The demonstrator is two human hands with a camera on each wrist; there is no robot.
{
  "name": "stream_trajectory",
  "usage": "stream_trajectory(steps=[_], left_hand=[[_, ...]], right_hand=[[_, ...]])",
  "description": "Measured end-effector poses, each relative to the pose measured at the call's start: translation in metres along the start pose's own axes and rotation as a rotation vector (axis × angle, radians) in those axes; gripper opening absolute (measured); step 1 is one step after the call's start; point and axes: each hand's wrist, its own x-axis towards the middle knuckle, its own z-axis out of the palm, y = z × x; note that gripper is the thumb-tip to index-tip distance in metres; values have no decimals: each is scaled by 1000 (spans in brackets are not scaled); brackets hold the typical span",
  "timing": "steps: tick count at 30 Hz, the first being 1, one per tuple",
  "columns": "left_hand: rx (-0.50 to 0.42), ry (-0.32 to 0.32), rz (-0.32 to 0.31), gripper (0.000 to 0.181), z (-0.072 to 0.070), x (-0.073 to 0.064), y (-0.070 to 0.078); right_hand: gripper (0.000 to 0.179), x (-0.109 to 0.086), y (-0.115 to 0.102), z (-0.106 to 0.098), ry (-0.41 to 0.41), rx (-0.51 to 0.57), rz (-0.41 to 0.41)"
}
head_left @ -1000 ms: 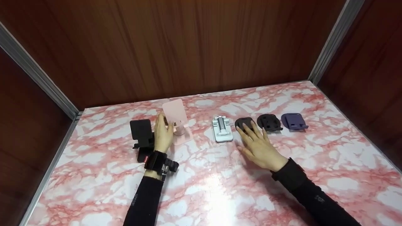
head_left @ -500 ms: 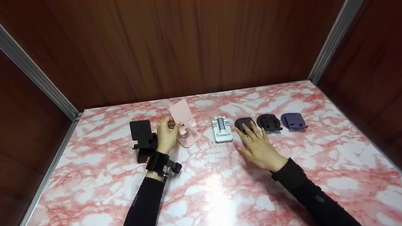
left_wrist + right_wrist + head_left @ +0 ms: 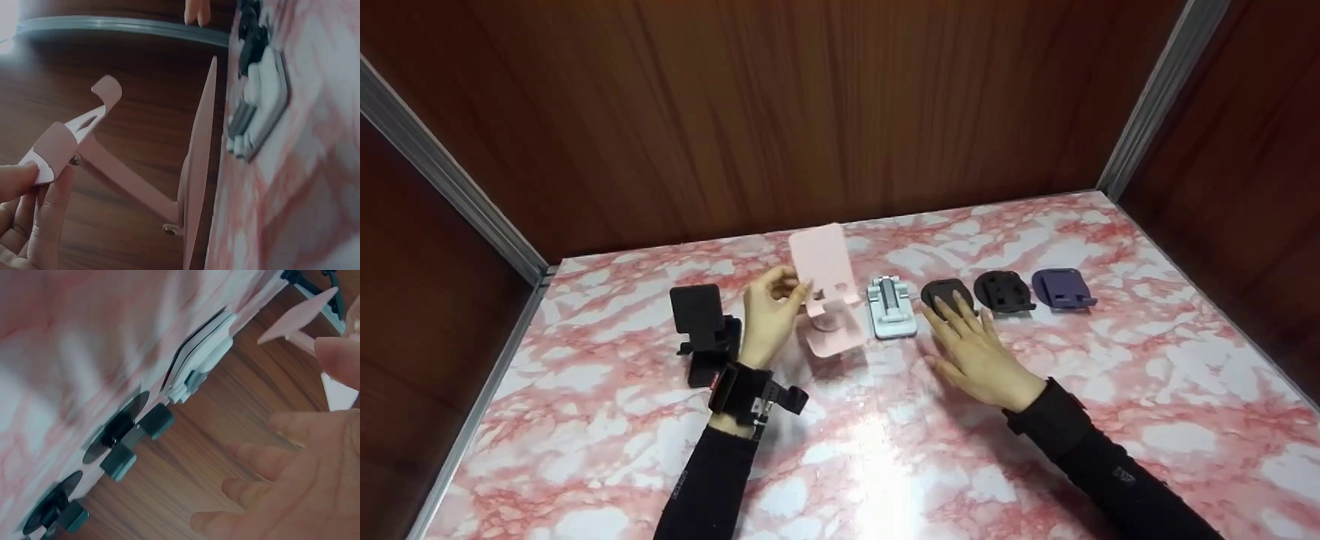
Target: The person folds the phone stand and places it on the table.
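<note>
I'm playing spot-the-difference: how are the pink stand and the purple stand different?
The pink stand is unfolded; the purple stand is folded flat. The left hand holds the pink stand; the purple stand lies on the table, untouched. Both are mostly one colour.

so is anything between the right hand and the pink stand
Yes: in the head view, the white stand lies on the table between the pink stand, which the left hand pinches, and the right hand. It lies low, so probably hinders little.
</note>
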Motion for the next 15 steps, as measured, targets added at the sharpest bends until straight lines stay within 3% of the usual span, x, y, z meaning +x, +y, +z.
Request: stream_trajectory(steps=[7,15], left_hand=[[-213,-98,-63,13,11,-7,19],[-306,-160,-137,16,21,-18,35]], right_hand=[[72,2,-5,0,-15,147,-28],[68,2,-8,1,-66,365,20]])
